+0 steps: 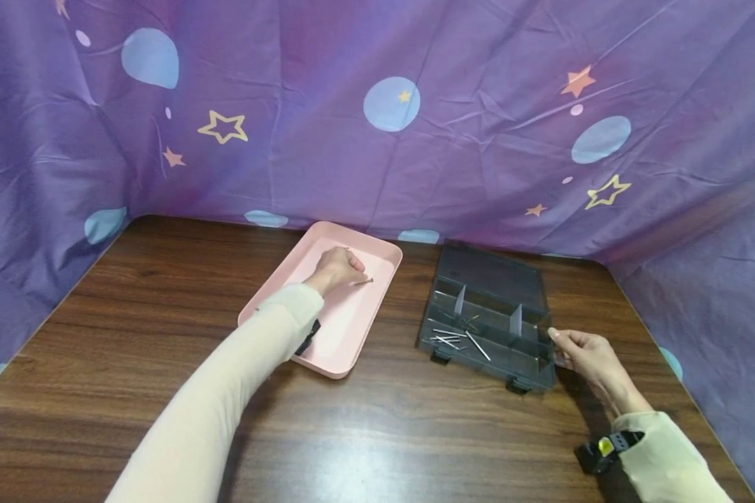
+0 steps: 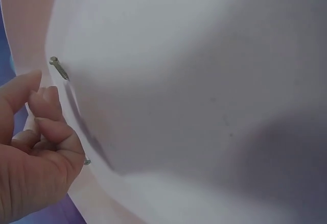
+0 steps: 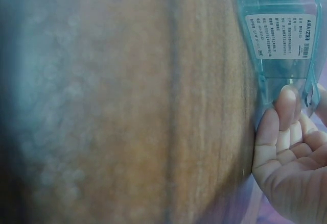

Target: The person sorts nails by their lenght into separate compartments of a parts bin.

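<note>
My left hand (image 1: 336,269) reaches down into a pink tray (image 1: 386,318), fingers curled and fingertips right at a small metal screw (image 1: 366,281). In the left wrist view this screw (image 2: 59,68) shows its full length just beyond the fingertips. A second screw head (image 2: 87,161) peeks out beside the palm; I cannot tell whether the hand holds it. My right hand (image 1: 585,353) grips the right edge of a dark see-through compartment box (image 1: 497,367), thumb at the rim. The right wrist view shows those fingers at the box's corner, near a printed label (image 3: 278,36).
Several silver nails (image 1: 449,338) lie loose in the box's front compartment, with small dividers (image 1: 516,320) behind. Its open lid (image 1: 493,272) lies toward the back. Tray and box stand on a wooden table (image 1: 377,433); a purple patterned cloth (image 1: 478,126) hangs behind it.
</note>
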A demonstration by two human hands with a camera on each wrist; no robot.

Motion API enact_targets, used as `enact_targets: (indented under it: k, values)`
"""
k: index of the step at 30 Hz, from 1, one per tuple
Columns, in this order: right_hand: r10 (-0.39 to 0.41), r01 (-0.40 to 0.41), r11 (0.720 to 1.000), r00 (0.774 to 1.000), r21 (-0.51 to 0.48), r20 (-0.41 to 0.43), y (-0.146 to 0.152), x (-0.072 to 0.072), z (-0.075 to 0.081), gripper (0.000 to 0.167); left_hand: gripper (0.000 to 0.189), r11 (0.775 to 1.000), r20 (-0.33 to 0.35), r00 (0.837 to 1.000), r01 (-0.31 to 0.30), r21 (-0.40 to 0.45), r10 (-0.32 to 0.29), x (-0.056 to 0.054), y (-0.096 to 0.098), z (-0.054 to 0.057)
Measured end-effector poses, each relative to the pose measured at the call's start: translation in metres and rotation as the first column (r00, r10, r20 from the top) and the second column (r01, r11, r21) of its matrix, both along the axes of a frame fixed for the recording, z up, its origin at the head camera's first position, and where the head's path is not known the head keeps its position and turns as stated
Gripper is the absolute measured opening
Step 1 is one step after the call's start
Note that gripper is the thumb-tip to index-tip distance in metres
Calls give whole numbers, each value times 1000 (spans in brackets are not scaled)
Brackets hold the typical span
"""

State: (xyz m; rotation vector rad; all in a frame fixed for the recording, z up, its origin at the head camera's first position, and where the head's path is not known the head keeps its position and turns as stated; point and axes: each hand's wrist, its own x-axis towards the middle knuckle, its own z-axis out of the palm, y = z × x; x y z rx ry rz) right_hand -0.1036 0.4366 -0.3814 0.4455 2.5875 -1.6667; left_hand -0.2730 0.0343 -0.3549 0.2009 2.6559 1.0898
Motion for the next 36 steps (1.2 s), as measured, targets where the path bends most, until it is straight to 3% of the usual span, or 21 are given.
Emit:
enact_targets:
  k: [17, 24, 36]
  values:
    - [7, -7, 1000, 1000, -3, -7, 0, 0, 0, 21, 20, 998, 32, 999, -29, -58, 31, 2, 0, -5]
    - [-3, 3, 1000, 1000, 22, -6, -1, -1, 1, 21, 18, 997, 3, 1000, -19, -76, 19, 2, 1, -8]
    - [7, -7, 1000, 1000, -25, -3, 0, 1, 1, 21, 16, 987, -58, 998, 20, -161, -30, 1, 4, -11]
